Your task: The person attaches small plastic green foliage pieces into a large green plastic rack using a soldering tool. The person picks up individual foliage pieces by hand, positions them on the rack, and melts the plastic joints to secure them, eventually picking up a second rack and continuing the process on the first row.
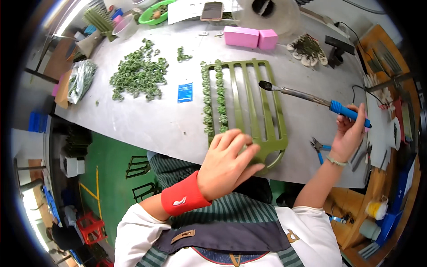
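My right hand (349,138) is closed around the blue handle of a soldering iron (307,96). The iron's dark, broad tip reaches left over an olive-green slotted plastic frame (252,100). My left hand (231,164), with a red wristband above it, hovers at the frame's near end. Its fingers are bent and apart, a little blurred, and I make out nothing held in them. Small green leafy pieces line the frame's two leftmost bars, in one row (207,100) and a second row (221,98). My fingers hide the near end of the second row.
Loose green leafy pieces (140,73) lie heaped at left, near a blue packet (185,92). Pink blocks (241,37), a phone (211,11) and a dirty glove (308,49) sit toward the back. Blue-handled pliers (320,149) and a black stand (339,48) are at right.
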`<state>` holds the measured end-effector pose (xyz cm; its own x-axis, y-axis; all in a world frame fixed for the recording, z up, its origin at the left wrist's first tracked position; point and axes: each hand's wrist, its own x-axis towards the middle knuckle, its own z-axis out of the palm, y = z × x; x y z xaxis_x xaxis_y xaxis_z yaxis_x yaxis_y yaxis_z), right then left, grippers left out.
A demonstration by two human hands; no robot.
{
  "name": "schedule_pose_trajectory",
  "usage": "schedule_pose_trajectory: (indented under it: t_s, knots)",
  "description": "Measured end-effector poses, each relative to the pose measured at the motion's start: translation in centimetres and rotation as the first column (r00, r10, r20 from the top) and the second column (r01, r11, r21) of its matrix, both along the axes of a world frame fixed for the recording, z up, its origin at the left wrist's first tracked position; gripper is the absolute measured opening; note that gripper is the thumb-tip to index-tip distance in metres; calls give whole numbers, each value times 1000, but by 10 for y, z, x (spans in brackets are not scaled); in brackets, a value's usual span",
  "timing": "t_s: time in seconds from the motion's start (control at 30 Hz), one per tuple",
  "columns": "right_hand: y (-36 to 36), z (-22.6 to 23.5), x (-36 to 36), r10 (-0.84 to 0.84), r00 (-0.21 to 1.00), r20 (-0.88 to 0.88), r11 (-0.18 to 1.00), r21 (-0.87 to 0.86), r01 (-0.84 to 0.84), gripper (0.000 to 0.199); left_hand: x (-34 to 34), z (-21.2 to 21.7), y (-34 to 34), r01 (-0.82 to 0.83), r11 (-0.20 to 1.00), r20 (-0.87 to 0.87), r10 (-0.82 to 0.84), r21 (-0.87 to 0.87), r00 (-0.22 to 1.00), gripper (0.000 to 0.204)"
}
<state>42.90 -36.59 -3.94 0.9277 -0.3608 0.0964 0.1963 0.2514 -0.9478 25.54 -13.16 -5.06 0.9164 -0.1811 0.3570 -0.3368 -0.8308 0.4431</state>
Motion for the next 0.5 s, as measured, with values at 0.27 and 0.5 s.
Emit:
schedule_pose_trajectory:
  t_s: [0.27,0.5]
  knots:
    - [-4,5,9,-41,999,2,998,37,41,35,43,-5,-39,-226,933,-64,253,280,965,65]
    - [-2,-4,10,-41,999,8,998,57,41,35,43,-19,-34,-199,947,-98,230,252,968,70]
